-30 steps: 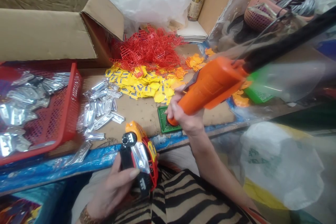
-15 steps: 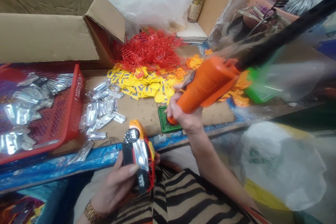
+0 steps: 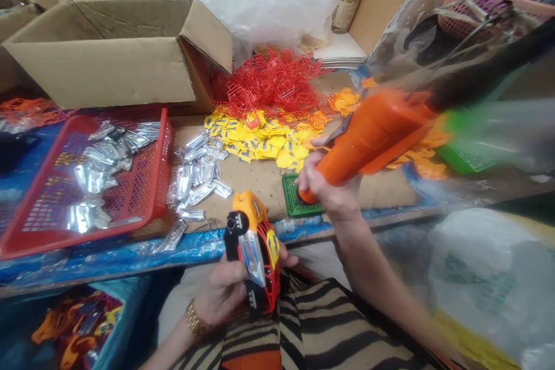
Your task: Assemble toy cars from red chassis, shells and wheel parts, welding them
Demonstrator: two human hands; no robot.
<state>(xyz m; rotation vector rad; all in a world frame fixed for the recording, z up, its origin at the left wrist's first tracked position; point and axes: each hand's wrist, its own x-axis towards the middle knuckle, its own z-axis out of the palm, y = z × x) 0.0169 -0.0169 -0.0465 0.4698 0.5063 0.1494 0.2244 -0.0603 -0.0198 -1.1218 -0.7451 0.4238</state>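
The left hand (image 3: 225,286) is curled around a toy car (image 3: 260,254), thumb pressed along its silver-panelled side, fingertips showing past the other side. The car sits in that grip, above the lap at the near edge of the desk (image 3: 125,257), tilted with its wheels to the left and its orange end pointing away from the body. The right hand (image 3: 332,185), well apart from the car, is wrapped around the lower part of an orange tool (image 3: 373,133). The tool's low end overlaps a green tray (image 3: 289,193); whether it touches is hard to tell. Silver pieces (image 3: 197,173) lie beyond the car, to its left.
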